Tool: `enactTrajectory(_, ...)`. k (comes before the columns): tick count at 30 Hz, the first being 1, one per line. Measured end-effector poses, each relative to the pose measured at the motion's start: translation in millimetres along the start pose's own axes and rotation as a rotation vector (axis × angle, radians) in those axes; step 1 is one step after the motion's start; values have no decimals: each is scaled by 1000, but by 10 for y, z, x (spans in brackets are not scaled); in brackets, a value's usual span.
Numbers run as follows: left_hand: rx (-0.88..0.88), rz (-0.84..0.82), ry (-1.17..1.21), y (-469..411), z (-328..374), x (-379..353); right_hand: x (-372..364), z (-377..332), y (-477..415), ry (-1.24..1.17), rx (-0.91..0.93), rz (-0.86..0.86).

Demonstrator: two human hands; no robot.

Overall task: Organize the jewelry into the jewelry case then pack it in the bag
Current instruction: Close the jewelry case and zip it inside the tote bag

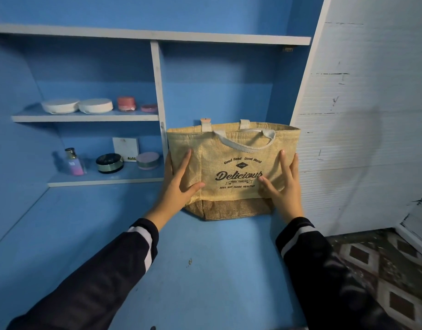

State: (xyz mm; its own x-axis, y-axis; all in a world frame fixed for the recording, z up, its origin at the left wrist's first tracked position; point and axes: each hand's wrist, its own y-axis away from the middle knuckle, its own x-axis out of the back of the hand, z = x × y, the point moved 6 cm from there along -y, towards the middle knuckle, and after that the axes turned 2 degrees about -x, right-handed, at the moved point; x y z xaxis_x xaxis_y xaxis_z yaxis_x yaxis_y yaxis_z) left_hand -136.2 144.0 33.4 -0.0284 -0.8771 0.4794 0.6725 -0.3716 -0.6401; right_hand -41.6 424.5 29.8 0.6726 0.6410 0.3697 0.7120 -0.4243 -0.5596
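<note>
- The bag, tan woven cloth with a darker base and white handles, stands upright on the blue tabletop, at the back beside the shelf divider.
- The left hand lies flat on the bag's left front, fingers straight and spread, gripping nothing.
- The right hand presses the right front the same way, fingers straight, thumb out.
- On the shelves to the left: two white round cases, pink jars, a perfume bottle, a black compact.
</note>
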Motion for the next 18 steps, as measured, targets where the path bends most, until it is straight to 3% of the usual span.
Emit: enactTrajectory(18, 54, 5, 50, 156, 33, 56, 11, -37, 131, -1, -10, 81)
